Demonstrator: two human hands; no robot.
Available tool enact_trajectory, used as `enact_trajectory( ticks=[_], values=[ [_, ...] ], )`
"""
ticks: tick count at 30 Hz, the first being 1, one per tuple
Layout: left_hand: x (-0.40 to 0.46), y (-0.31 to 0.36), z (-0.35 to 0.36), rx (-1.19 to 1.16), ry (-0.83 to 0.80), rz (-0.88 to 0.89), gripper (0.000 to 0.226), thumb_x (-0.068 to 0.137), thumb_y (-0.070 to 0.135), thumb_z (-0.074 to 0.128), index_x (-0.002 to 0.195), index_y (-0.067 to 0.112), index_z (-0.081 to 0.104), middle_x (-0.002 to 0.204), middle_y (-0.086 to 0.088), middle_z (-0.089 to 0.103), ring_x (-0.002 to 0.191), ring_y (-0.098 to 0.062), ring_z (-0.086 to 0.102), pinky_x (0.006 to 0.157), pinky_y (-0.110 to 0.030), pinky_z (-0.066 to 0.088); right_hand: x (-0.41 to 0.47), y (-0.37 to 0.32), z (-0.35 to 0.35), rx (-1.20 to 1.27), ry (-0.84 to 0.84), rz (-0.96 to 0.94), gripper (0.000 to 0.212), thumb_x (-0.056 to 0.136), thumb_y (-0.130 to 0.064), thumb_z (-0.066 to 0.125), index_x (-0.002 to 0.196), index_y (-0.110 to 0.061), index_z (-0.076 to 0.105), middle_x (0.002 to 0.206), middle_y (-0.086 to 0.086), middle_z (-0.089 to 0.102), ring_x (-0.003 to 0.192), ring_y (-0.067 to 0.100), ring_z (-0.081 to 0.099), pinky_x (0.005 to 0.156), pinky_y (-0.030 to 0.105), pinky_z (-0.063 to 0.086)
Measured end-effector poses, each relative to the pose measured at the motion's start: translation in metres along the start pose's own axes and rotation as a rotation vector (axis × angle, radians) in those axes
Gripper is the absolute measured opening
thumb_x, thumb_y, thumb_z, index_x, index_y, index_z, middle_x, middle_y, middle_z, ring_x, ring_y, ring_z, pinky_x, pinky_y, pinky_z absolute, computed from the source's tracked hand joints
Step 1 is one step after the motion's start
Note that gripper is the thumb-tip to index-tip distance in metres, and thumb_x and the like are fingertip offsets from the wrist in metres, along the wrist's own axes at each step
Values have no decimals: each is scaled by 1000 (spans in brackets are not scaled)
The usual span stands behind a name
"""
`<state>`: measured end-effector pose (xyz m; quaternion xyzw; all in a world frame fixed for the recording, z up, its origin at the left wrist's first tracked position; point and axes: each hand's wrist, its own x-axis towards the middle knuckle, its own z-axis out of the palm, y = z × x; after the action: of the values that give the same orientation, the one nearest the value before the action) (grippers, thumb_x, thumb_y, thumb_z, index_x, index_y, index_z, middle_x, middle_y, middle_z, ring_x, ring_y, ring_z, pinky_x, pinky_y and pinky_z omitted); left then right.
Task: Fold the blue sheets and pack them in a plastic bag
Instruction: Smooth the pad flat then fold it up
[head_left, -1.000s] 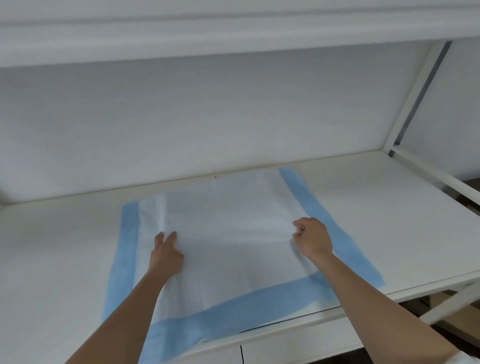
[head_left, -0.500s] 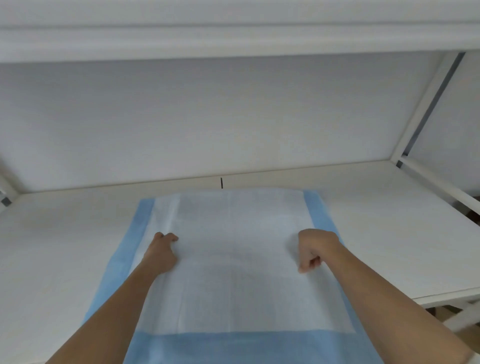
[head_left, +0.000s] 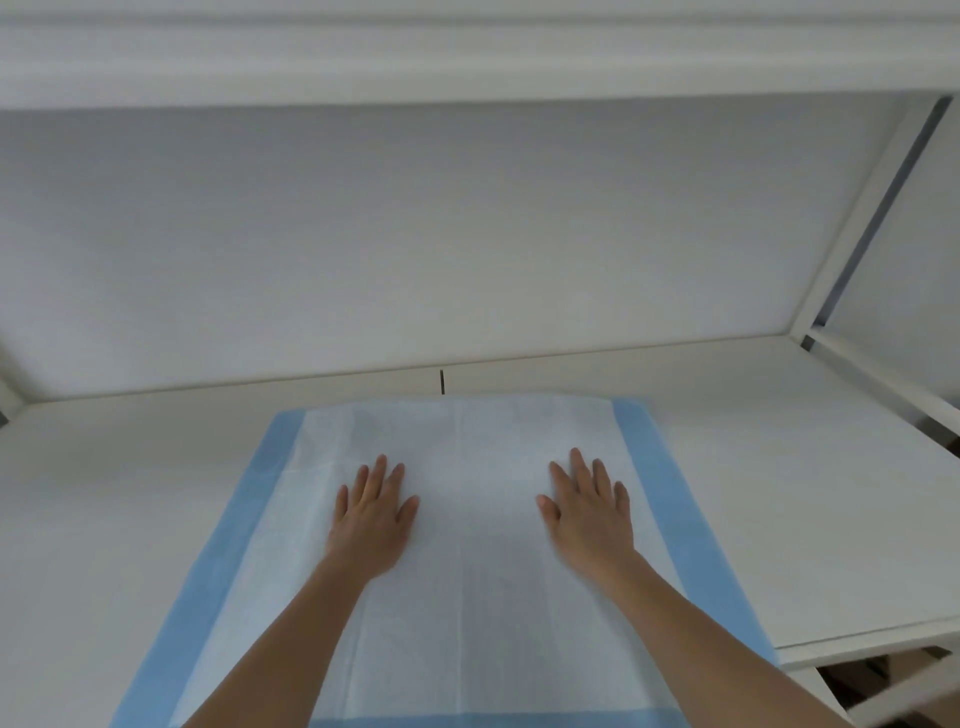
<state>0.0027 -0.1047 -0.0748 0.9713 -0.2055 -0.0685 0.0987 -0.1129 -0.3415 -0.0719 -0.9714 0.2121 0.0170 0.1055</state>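
Note:
A blue sheet (head_left: 467, 597) with a pale white centre and darker blue borders lies spread flat on the white table (head_left: 805, 493). Its far edge lies close to the back wall, and the near edge runs out of the bottom of the view. My left hand (head_left: 371, 519) lies palm down on the sheet's left half with fingers straight. My right hand (head_left: 589, 512) presses flat on the right half, fingers spread. No plastic bag is in view.
A white back wall (head_left: 467, 234) rises behind the table, with a shelf (head_left: 467, 62) overhead. A white frame post (head_left: 857, 223) and rail stand at the right. The table's right front edge (head_left: 872, 642) drops off to a brown floor.
Both hands went from curled fingers on the sheet to flat open palms and slid slightly forward. The view shifted so the sheet now lies square in front of me.

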Motion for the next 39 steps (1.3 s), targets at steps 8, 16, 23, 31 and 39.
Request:
enact_trajectory(
  ticks=[8, 16, 23, 31, 39],
  values=[
    [9, 1, 13, 42, -3, -8, 60, 99, 50, 9, 152, 25, -4, 160, 4, -13, 147, -14, -11, 120, -37, -7, 8, 7, 8, -61, 80, -49, 57, 101, -46, 8, 153, -24, 10, 161, 1, -7, 148, 23, -12, 121, 41, 1],
    [15, -1, 15, 75, 30, 21, 60, 99, 51, 7, 152, 26, -8, 159, 6, -13, 146, -11, -12, 120, -35, -8, 25, 1, 8, -143, 133, -53, 117, 61, -55, -49, 151, -20, 16, 161, 2, 7, 149, 25, -2, 119, 43, 0],
    [17, 1, 17, 91, 66, 32, 88, 74, 68, -24, 151, 27, -9, 159, 8, -14, 146, -9, -12, 119, -34, -8, 65, -24, 4, -88, 68, -33, 62, 102, -41, 18, 150, -2, 16, 158, 16, 14, 148, 26, 6, 121, 37, 2],
    [20, 1, 18, 123, 77, 35, 117, 51, 75, -39, 152, 27, -5, 160, 6, -7, 147, -13, -5, 119, -34, -2, 91, -27, 14, 8, 135, -65, 61, 102, -42, 19, 151, -5, 15, 159, 16, 10, 148, 25, 6, 121, 34, 1],
    [61, 12, 11, 95, 65, 46, 110, 58, 74, -31, 153, 26, 0, 161, 3, -5, 148, -15, -4, 119, -34, -1, 92, -29, 24, 3, 179, -95, 97, 69, -55, -21, 153, -19, 10, 162, 3, 3, 149, 21, 2, 120, 37, 2]
  ],
)
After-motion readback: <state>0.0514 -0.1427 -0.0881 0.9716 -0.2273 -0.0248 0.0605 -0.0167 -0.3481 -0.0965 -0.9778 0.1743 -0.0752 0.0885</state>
